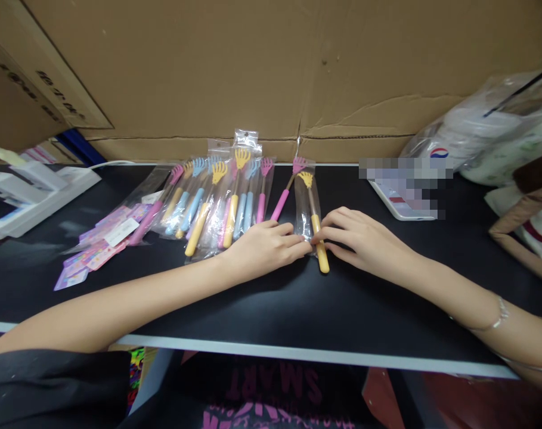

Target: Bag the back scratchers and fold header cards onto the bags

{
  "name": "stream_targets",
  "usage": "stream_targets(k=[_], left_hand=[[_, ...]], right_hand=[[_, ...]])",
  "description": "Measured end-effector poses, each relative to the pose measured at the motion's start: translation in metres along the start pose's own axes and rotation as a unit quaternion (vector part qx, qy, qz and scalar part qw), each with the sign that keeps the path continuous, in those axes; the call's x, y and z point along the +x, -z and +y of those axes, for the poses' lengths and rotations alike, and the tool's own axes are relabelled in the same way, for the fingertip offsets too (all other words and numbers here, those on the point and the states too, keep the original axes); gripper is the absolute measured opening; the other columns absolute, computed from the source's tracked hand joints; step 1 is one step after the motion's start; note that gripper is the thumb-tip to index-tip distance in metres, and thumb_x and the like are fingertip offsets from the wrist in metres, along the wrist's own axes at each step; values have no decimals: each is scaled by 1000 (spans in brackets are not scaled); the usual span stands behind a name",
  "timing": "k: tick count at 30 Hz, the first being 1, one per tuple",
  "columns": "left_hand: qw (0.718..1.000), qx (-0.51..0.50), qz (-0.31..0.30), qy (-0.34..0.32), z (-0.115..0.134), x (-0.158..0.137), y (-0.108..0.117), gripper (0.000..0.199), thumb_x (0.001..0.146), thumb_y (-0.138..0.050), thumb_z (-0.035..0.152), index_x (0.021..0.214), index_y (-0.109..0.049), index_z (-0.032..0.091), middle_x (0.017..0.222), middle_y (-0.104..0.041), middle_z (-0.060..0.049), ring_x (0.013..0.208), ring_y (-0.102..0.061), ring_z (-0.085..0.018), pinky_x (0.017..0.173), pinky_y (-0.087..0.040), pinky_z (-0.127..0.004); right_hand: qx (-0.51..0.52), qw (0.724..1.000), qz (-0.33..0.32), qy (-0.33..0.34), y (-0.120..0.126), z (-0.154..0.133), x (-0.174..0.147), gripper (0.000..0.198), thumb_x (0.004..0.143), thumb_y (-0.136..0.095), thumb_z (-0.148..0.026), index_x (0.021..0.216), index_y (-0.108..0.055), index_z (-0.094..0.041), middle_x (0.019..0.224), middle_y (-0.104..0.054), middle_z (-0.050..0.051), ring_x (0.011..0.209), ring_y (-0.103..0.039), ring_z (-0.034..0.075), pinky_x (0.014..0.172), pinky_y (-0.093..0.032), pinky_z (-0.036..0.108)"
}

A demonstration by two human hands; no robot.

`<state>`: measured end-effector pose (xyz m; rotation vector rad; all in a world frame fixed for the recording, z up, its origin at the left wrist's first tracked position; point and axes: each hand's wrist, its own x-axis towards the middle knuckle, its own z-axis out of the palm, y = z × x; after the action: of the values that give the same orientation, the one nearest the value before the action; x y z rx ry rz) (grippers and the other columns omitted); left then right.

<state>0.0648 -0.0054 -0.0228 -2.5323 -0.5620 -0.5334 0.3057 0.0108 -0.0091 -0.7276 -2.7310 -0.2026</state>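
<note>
A yellow back scratcher with a claw-shaped head lies in a clear plastic bag, its handle end sticking out toward me. The fingers of my right hand are closed on that handle from the right. My left hand comes from the other side, its fingertips pinching the bag's near edge beside the handle. Just beyond my left knuckles is a pink back scratcher, its lower end hidden by the hand. Several bagged back scratchers in yellow, blue and pink lie in a row to the left.
Colourful printed cards and a bag lie on the black table at left, near a white power strip. A phone, partly blurred out, and a bagged cup are at right. Cardboard stands behind the table.
</note>
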Motion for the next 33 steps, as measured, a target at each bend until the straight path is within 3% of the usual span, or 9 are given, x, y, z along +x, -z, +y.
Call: stream_targets(k=[10, 14, 21, 28, 33], left_hand=[[1000, 24, 8, 1, -4, -3, -3, 16, 101, -47, 20, 101, -63, 18, 87, -73, 3, 76, -62, -13, 63, -43, -28], [1000, 5, -5, 14, -5, -3, -5, 13, 100, -48, 18, 101, -61, 20, 90, -72, 2, 81, -63, -12, 66, -44, -27], [1000, -8, 10, 27, -4, -3, -5, 22, 99, -53, 37, 107, -59, 17, 87, -70, -3, 86, -64, -16, 71, -46, -27], [997, 14, 4, -72, -1, -3, -3, 34, 100, -43, 12, 129, -54, 25, 110, -71, -4, 100, -63, -15, 97, -44, -33], [997, 12, -2, -73, -1, -3, -1, 27, 100, -45, 15, 120, -58, 26, 105, -71, -4, 93, -63, -14, 86, -46, -29]], right_hand=[[-42, 998, 23, 47, -5, 6, 0, 19, 94, -57, -26, 108, -67, -20, 120, -69, 9, 118, -55, 29, 99, -45, 45], [-48, 997, 16, 60, -7, 6, 1, 19, 97, -52, -29, 105, -66, -19, 113, -73, 5, 115, -57, 28, 101, -43, 45], [-34, 998, 5, 57, -11, 7, 1, 24, 100, -47, -33, 103, -65, -18, 110, -74, 7, 110, -61, 25, 100, -43, 44], [56, 998, -6, 39, -14, 9, 0, 26, 101, -43, -33, 106, -65, -20, 111, -69, 10, 106, -62, 23, 96, -47, 42], [83, 996, -15, 20, -11, 7, 1, 21, 98, -50, -32, 107, -66, -21, 112, -69, 10, 110, -61, 24, 97, -48, 44]])
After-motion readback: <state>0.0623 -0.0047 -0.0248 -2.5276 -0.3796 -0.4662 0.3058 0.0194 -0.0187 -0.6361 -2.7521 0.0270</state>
